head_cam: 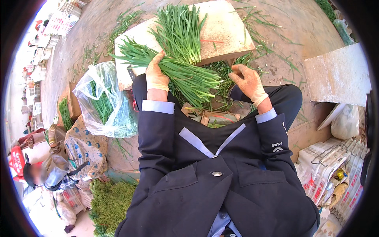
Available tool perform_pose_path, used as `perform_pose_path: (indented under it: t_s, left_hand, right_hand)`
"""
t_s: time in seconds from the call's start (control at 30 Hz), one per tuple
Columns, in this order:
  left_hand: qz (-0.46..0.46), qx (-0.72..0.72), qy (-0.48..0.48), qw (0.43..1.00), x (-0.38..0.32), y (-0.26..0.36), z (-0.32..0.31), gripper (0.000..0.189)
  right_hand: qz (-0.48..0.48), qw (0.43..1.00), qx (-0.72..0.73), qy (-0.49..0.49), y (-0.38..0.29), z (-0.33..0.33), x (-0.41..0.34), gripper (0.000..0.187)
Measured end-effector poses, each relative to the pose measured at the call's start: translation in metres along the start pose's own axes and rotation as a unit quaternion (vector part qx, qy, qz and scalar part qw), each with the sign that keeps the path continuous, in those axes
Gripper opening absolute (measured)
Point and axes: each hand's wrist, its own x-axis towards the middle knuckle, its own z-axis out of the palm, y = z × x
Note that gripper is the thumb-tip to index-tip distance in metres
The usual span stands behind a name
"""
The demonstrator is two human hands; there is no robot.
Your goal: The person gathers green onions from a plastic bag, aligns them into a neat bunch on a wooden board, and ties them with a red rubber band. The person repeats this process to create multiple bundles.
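My left hand, in a thin pale stained glove, grips a bunch of garlic chives over my lap. Its leaf tips point left, and the pale cut stalk ends fan out to the right. My right hand, gloved too, hovers right of those ends, apart from them. Its fingers are half curled, with a gap between thumb and forefinger and nothing visible in it. Just beyond, a second bunch of garlic chives lies on a low whitish board-topped stand, beside a thin red strip.
A clear plastic bag of green leaves stands left of my knee. Loose leaves litter the ground. A co-worker sits at left near a heap of greens. Stacked white crates and a pale board are at right.
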Motion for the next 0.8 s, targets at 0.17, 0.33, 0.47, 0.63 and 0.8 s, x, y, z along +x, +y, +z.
perform_pose_path:
  t_s: [0.17, 0.33, 0.47, 0.63, 0.8]
  left_hand:
    - [-0.031, 0.039, -0.052, 0.997, -0.032, -0.021, 0.03, 0.02]
    - [-0.064, 0.074, -0.092, 0.991, -0.03, -0.025, 0.02, 0.025]
    - [-0.124, 0.079, -0.236, 0.96, -0.033, -0.015, 0.015, 0.048]
    - [-0.114, 0.08, -0.254, 0.957, -0.052, -0.008, 0.031, 0.037]
    - [-0.087, 0.064, -0.168, 0.98, -0.039, -0.015, 0.025, 0.032]
  right_hand:
    - [-0.161, 0.981, 0.058, -0.092, -0.042, 0.024, 0.009, 0.117]
    - [-0.072, 0.893, 0.304, -0.323, -0.065, 0.013, 0.013, 0.102]
    - [-0.055, 0.816, 0.412, -0.401, -0.041, 0.007, 0.021, 0.078]
    - [-0.038, 0.8, 0.409, -0.438, -0.044, 0.013, 0.019, 0.07]
    - [-0.128, 0.932, 0.276, -0.195, -0.059, 0.02, 0.009, 0.077]
